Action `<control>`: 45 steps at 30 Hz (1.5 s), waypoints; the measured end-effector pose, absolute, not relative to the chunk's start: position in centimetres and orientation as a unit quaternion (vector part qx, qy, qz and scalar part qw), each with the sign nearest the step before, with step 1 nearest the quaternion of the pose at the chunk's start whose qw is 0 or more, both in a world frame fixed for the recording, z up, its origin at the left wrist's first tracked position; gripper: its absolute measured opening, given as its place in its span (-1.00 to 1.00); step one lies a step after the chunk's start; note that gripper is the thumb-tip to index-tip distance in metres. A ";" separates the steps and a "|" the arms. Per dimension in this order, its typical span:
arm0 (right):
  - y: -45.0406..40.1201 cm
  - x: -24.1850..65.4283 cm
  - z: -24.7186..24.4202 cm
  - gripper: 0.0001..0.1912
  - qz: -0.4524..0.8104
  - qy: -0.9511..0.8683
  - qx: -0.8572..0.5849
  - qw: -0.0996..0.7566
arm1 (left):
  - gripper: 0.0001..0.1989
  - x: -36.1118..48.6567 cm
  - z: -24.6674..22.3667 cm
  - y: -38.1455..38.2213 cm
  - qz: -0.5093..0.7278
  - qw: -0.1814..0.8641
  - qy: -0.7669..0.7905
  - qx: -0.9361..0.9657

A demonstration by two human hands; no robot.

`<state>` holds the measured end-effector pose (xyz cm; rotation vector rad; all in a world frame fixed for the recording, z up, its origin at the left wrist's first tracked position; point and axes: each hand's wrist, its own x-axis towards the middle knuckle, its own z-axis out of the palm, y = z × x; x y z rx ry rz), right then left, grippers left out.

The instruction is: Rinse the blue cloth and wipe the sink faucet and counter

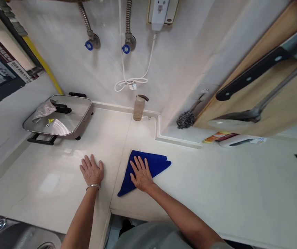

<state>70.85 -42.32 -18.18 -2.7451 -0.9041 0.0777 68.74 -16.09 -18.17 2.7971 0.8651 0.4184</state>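
A dark blue cloth [156,163], folded roughly into a triangle, lies on the white countertop [189,193]. My right hand [141,174] rests palm down on the cloth with its fingers spread. To the left, my left hand [92,170] is flat on the bare counter, fingers apart, holding nothing. A silver bracelet [93,186] circles the left wrist. The cloth's part beneath my right palm is hidden.
An electric pan [78,126] with a glass lid stands at the back left. A clear brownish bottle [139,108] is by the wall. A knife [252,72] and ladle hang at the right. Bottom left is a sink [21,235].
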 end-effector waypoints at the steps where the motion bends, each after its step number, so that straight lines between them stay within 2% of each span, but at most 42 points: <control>1: -43.6 70.3 -18.4 -0.30 0.022 -0.305 -0.944 0.120 | -0.35 68.8 -18.1 -16.2 0.141 0.094 0.292 0.941; 13: -62.3 64.5 -20.3 -0.34 -0.049 -0.246 -0.968 0.025 | -0.32 68.7 -17.6 -16.4 0.113 0.119 0.298 0.940; 19: -65.1 62.6 -20.9 -0.29 -0.074 -0.266 -0.961 -0.002 | -0.32 68.5 -18.4 -16.0 0.103 0.134 0.299 0.939; 23: -62.3 61.6 -20.9 -0.23 -0.090 -0.293 -0.952 0.002 | -0.30 68.1 -18.4 -14.5 0.062 0.171 0.279 0.943; 28: -55.1 60.7 -20.2 -0.20 -0.054 -0.350 -0.935 0.012 | -0.42 65.5 -17.0 -10.4 0.066 0.197 0.240 0.948; 36: -40.8 60.6 -20.0 -0.22 -0.029 -0.382 -0.923 0.034 | -0.43 58.7 -17.8 -4.9 0.130 0.137 0.283 0.941; 45: -29.5 61.6 -18.7 -0.23 0.000 -0.445 -0.895 0.016 | -0.42 58.0 -20.0 -4.8 0.172 0.124 0.307 0.928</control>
